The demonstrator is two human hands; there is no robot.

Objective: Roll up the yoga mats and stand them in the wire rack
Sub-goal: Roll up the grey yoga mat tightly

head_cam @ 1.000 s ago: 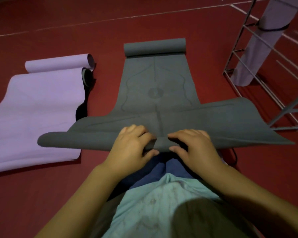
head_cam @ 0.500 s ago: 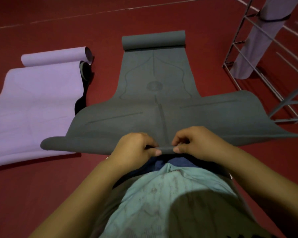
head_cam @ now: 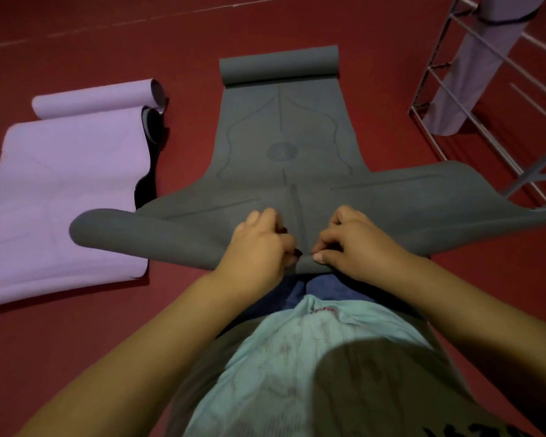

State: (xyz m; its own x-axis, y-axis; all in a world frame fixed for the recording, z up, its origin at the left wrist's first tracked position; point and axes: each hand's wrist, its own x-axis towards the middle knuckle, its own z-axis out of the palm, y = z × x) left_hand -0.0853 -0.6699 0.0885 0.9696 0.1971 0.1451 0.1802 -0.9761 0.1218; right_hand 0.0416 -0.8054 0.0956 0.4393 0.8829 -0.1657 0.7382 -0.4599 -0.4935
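One lilac roll (head_cam: 473,67) already stands in the wire rack (head_cam: 486,99). Beside the rack, your left hand (head_cam: 259,247) and right hand (head_cam: 356,244) pinch the grey mat (head_cam: 284,143)'s near edge, barely started; beyond it the lilac mat (head_cam: 60,190) lies unrolled.

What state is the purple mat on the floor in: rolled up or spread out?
Mostly spread out: the purple mat lies flat on the red floor, only its far end curled.

Dim light; dark red floor (head_cam: 391,33), perhaps painted pale lines (head_cam: 0,47).

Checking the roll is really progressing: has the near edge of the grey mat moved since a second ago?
Yes. The grey mat near edge, gripped by left hand and right hand, has curled over forward, towards its printed circle emblem.
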